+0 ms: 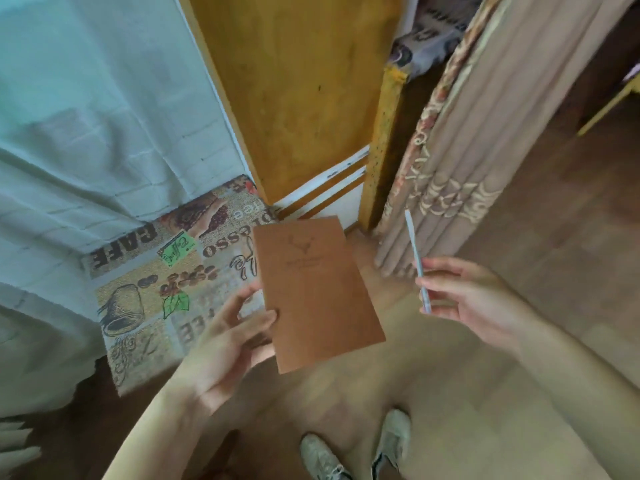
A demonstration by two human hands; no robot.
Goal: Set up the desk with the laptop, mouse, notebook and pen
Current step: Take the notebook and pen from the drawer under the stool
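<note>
The left hand (221, 344) gripped a brown notebook (317, 292) by its edge, above a coffee-print tablecloth (152, 299). The right hand (471, 292) pinched a pale pen (418, 261), well apart from the notebook, beside a beige curtain (485, 133).

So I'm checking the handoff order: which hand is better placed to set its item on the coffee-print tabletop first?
Left, probably. The left hand grips the notebook right beside the tabletop, partly over its edge. The right hand pinches the pen farther away, over the floor.
</note>
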